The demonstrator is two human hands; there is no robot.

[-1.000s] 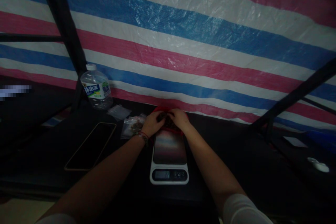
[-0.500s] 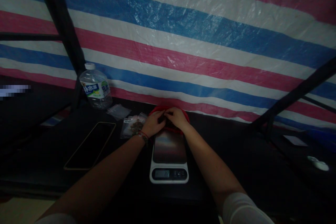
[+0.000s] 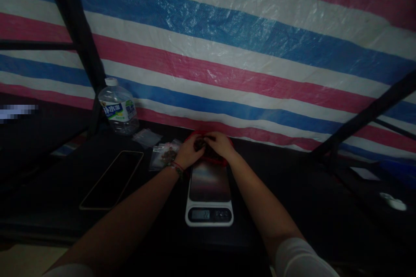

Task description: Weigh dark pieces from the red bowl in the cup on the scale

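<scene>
Both hands meet over a red container (image 3: 230, 142) behind the scale. My left hand (image 3: 189, 152) has its fingers curled round a small dark item (image 3: 199, 143), too dim to name. My right hand (image 3: 219, 143) reaches in from the right, its bent fingertips touching the same item. Dark contents lie in the container below the hands. The white kitchen scale (image 3: 209, 218) has a bare metal plate and a lit display that seems to read 22. Small clear bags (image 3: 162, 156) with brownish pieces lie beside my left wrist.
A clear plastic bottle (image 3: 120, 110) stands at the back left, near flat clear bags (image 3: 147, 137). A phone (image 3: 112, 180) lies on the black table at left. Dark metal poles slant up on both sides before a striped sheet. A white object (image 3: 393, 201) is at far right.
The fingers have shifted slightly over the container, and the dark item between them shows more clearly. The scale, bags, bottle and phone are where they were.
</scene>
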